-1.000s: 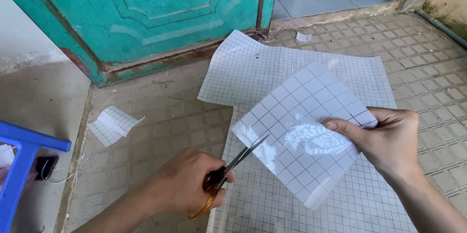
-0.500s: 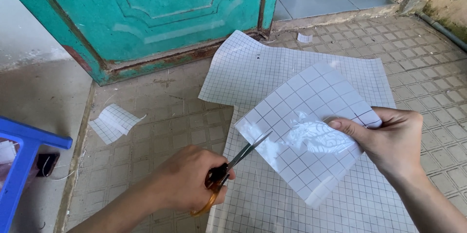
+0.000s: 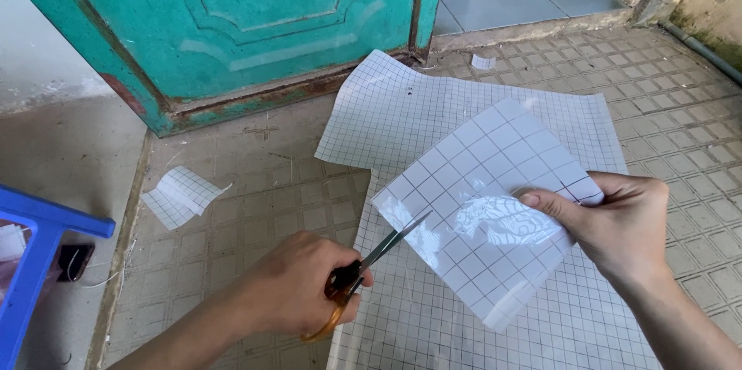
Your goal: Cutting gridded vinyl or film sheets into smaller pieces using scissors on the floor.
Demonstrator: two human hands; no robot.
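Now the left hand closes its grip on scissors, blades at the sheet's nine-o'clock edge; the right hand pinches its three-o'clock side. The cut looks barely begun, most remaining.

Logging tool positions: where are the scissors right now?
In the head view, lower centre: the scissors are in the left hand, blades at the left edge of the gridded sheet.

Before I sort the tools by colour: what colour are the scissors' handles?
Orange, in the head view: scissors held in the left hand.
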